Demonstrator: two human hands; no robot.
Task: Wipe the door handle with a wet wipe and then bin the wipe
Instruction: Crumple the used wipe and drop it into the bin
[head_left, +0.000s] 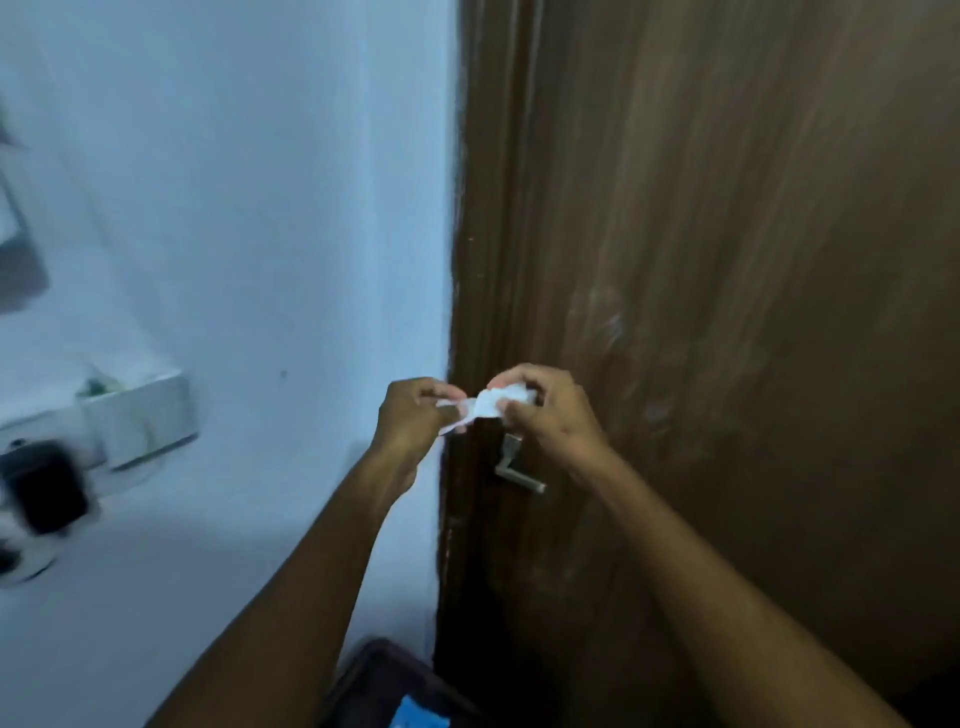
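Observation:
A white wet wipe (488, 404) is stretched between my two hands in front of the brown wooden door (727, 260). My left hand (413, 421) pinches its left end and my right hand (550, 410) pinches its crumpled right end. The silver lever door handle (517, 470) is just below my right hand, partly hidden by it. Neither hand touches the handle.
A pale blue wall (234, 208) fills the left. A white box-like holder (140, 415) and a blurred dark object (47, 493) are mounted on it at the left. A dark container with something blue in it (400, 691) stands at the bottom by the door frame.

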